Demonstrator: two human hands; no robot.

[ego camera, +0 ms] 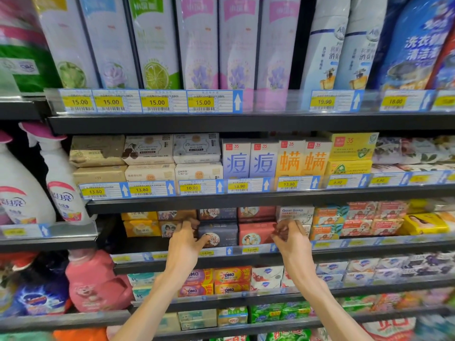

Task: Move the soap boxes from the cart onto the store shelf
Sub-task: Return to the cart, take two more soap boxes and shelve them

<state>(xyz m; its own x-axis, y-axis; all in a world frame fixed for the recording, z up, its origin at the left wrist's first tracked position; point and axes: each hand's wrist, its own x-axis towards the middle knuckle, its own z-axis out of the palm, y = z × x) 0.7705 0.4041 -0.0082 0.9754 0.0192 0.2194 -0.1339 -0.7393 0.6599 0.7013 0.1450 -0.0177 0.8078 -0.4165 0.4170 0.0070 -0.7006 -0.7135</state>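
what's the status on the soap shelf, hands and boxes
Left hand at the dark blue soap box, grip unclear. Right hand at the pink soap box, fingers curled. Cart out of view. Nothing blocking.

You face dark store shelving (172,124) under bright light, price tags (157,102) along each edge, spray cans (152,45) on top.

white box (295,213): "Goat Soap" | orange boxes (232,275): "OMO" | price tag (95,191): probably "13.80"

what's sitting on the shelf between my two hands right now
In the head view, a dark navy soap box and a pink-red soap box sit between the left hand and right hand.
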